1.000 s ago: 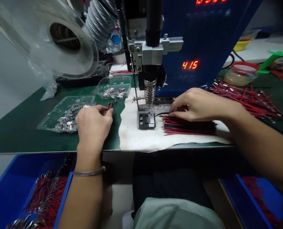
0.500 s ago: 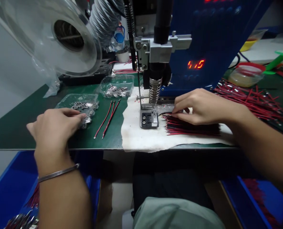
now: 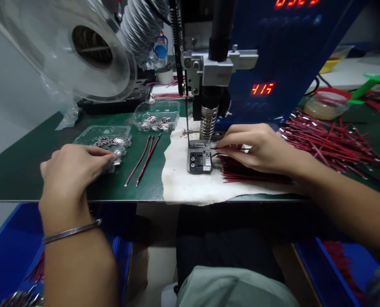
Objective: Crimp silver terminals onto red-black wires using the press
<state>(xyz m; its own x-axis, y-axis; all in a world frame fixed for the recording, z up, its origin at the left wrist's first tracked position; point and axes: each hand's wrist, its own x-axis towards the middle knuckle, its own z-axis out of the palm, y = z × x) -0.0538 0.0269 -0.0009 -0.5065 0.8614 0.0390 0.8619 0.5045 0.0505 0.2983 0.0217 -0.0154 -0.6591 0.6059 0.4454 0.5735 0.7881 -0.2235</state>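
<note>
My right hand (image 3: pixel 256 147) pinches a thin dark wire (image 3: pixel 220 149), its end at the small black fixture (image 3: pixel 196 163) under the soldering machine's spring-wrapped tip (image 3: pixel 208 121). Below its fingers a row of red and black wires (image 3: pixel 241 175) lies on a white cloth (image 3: pixel 185 187). My left hand (image 3: pixel 76 166) has thumb and forefinger pressed together at the front of a clear plastic tray (image 3: pixel 84 135) of small metal parts (image 3: pixel 109 141); what the fingertips hold is hidden. Right of that hand lie a few red-black wires with metal ends (image 3: pixel 144 164).
A second clear tray of metal parts (image 3: pixel 158 121) stands behind. The blue machine (image 3: pixel 273 55) rises at the back, with a large clear reel (image 3: pixel 119 81) upper left. A heap of red wires (image 3: pixel 333 143) lies right. Blue bins (image 3: pixel 7 243) sit below the table edge.
My right hand has moved left from the wire row toward the fixture, drawing a wire with it. My left hand has stayed at the tray, shifting only slightly.
</note>
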